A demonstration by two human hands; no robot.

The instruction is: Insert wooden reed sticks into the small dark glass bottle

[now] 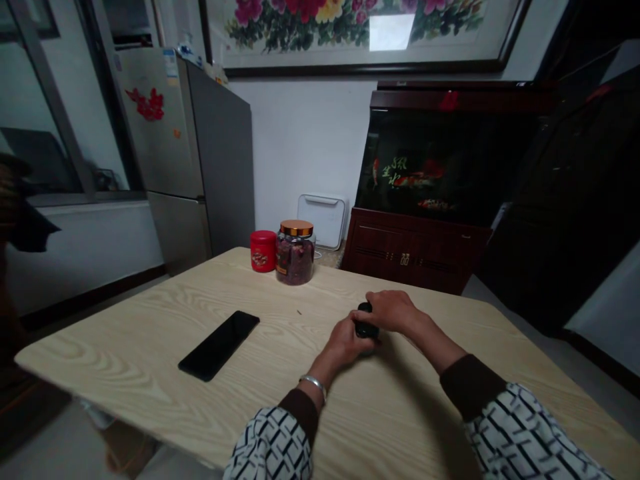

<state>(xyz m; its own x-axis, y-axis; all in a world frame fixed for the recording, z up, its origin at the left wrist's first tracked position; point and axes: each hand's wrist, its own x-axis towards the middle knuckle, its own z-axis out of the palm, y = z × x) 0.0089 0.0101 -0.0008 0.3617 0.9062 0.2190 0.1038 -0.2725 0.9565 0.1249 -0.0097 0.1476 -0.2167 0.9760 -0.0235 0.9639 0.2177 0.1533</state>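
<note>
Both my hands meet over the middle of the light wooden table (150,347). My left hand (347,341) and my right hand (390,310) are closed around a small black object (365,325) that rests on or just above the tabletop. Only its dark rounded edge shows between the fingers, so I cannot tell what it is. A silver bangle (314,383) circles my left wrist. Patterned black and white sleeves with brown cuffs cover both forearms.
A black phone (219,345) lies flat on the table, left of my hands. At the far edge stand a red tin (263,251) and a glass jar with a copper lid (295,253). Beyond are a fridge (185,153), a fish tank (430,160) on a dark cabinet, and a white box (323,220).
</note>
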